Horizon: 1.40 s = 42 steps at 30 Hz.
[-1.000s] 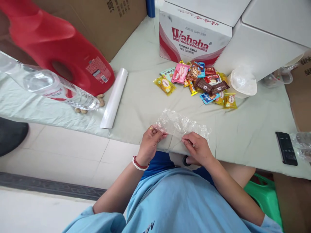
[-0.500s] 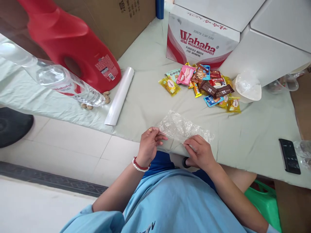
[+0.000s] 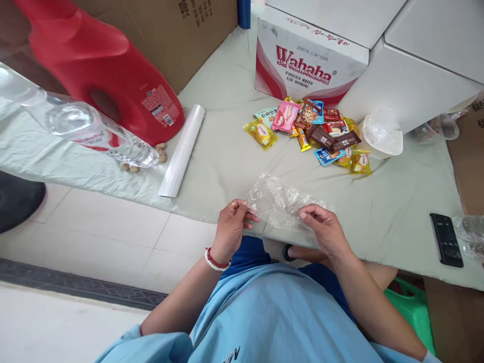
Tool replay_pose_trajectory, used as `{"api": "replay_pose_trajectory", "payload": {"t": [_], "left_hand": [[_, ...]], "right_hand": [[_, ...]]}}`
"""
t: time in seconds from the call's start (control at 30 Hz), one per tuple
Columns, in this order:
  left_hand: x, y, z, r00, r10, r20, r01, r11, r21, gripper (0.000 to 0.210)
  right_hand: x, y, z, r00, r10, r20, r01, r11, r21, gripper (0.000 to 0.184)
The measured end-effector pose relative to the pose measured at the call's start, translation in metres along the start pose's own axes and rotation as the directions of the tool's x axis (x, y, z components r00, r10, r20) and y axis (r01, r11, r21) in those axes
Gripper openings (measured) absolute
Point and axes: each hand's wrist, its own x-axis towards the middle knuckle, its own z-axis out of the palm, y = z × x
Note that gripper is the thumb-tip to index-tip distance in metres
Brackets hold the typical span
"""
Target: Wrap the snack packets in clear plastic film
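Since the earlier head picture, the right hand [image 3: 325, 227] has shifted away from the left hand [image 3: 232, 222], widening the gap between them, while the snacks and containers keep their places on the surface [image 3: 223, 156].

Head view: one piece of clear plastic [image 3: 278, 194] lies crumpled and partly spread between the two hands, near the front edge of the surface. The left hand pinches its left side between thumb and forefinger, the other fingers loosely curled. The right hand has thumb and forefinger drawn close together at the plastic; whether they grip it I cannot tell.

Beyond them, a heap of wrapped snacks [image 3: 333, 128] sits before one printed box [image 3: 308, 68]. Two dark bars, one pink packet, two blue packets and three yellow packets can be counted; others overlap. Just right of the heap stands one white bowl [image 3: 389, 143] with crumpled clear wrap [image 3: 380, 123] in it.

On the left are one red jug [image 3: 117, 55], its contents hidden, and one clear bottle [image 3: 91, 128] holding clear liquid. At least four nuts [image 3: 129, 167] lie by the bottle's base, near one white roll [image 3: 182, 151]. One phone [image 3: 446, 239] lies at the far right.
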Motion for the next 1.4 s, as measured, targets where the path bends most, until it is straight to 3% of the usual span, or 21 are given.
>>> {"api": "replay_pose_trajectory", "payload": {"t": [0.1,0.17,0.27,0.4,0.5,0.67,0.77,0.83,0.93,1.0,1.03,1.07,1.1,1.13,1.2,1.23,1.3,1.37,1.4], "left_hand": [[-0.001,-0.002,0.000,1.000,0.018,0.020,-0.018,1.000,0.009,0.051],[-0.003,-0.003,0.003,0.997,0.030,0.069,-0.030,1.000,-0.001,0.052],[-0.007,-0.003,0.011,0.984,0.044,0.173,-0.040,0.999,-0.024,0.050],[-0.010,-0.002,0.015,0.971,0.066,0.230,-0.064,0.998,-0.017,0.047],[-0.009,-0.001,0.008,0.978,0.047,0.203,-0.053,0.998,0.022,0.047],[-0.010,0.007,-0.017,0.981,-0.079,0.177,0.064,0.994,0.088,0.056],[-0.009,0.017,-0.037,0.965,-0.180,0.188,0.148,0.974,0.173,0.061],[-0.006,0.023,-0.051,0.951,-0.242,0.190,0.188,0.946,0.264,0.063],[0.000,0.030,-0.071,0.953,-0.261,0.157,0.177,0.894,0.412,0.065],[-0.001,0.035,-0.077,0.989,-0.133,0.068,0.080,0.856,0.510,0.066],[-0.004,0.039,-0.077,1.000,0.002,-0.001,-0.001,0.815,0.580,0.065],[-0.009,0.043,-0.073,0.981,0.181,-0.069,-0.091,0.744,0.662,0.061],[-0.015,0.048,-0.067,0.916,0.386,-0.108,-0.184,0.644,0.743,0.053],[-0.022,0.052,-0.056,0.811,0.578,-0.092,-0.277,0.517,0.810,0.042],[-0.033,0.055,-0.027,0.571,0.815,0.100,-0.489,0.240,0.839,0.017],[-0.036,0.053,-0.009,0.481,0.837,0.260,-0.614,0.110,0.781,0.010],[-0.032,0.042,0.028,0.341,0.744,0.575,-0.812,-0.075,0.578,0.017],[-0.017,0.021,0.060,0.262,0.568,0.780,-0.887,-0.177,0.427,0.022],[-0.007,0.008,0.072,0.256,0.476,0.841,-0.887,-0.229,0.400,0.027]], "right_hand": [[0.005,-0.007,0.001,0.999,-0.049,0.021,0.050,0.995,-0.081,0.027],[0.007,-0.012,0.012,0.986,-0.134,0.101,0.151,0.970,-0.190,0.022],[0.010,-0.015,0.035,0.949,-0.221,0.223,0.278,0.922,-0.270,0.031],[0.019,-0.008,0.049,0.978,-0.146,0.152,0.170,0.972,-0.163,0.022],[0.030,-0.009,0.036,0.995,-0.025,0.097,0.032,0.997,-0.064,0.026],[0.072,-0.026,0.000,0.998,0.030,-0.052,-0.028,0.999,0.039,0.030],[0.111,-0.034,-0.017,0.994,0.025,-0.103,-0.035,0.995,-0.098,0.025],[0.137,-0.037,-0.024,0.995,-0.059,-0.077,0.032,0.948,-0.316,0.016],[0.170,-0.044,-0.026,0.969,-0.244,0.044,0.219,0.759,-0.614,0.012],[0.186,-0.050,-0.021,0.937,-0.307,0.167,0.329,0.611,-0.720,0.016],[0.193,-0.053,-0.017,0.921,-0.312,0.232,0.373,0.545,-0.751,0.018],[0.198,-0.056,-0.012,0.907,-0.305,0.291,0.411,0.485,-0.772,0.020],[0.203,-0.059,-0.005,0.892,-0.292,0.344,0.444,0.434,-0.784,0.021],[0.206,-0.063,0.001,0.880,-0.278,0.385,0.470,0.390,-0.792,0.023],[0.209,-0.069,0.015,0.867,-0.257,0.427,0.493,0.324,-0.807,0.025],[0.210,-0.071,0.021,0.868,-0.249,0.429,0.490,0.304,-0.817,0.027],[0.209,-0.074,0.028,0.879,-0.239,0.413,0.470,0.279,-0.837,0.028],[0.208,-0.075,0.028,0.884,-0.230,0.406,0.458,0.261,-0.850,0.029],[0.208,-0.075,0.025,0.884,-0.227,0.408,0.458,0.249,-0.853,0.028]]}}
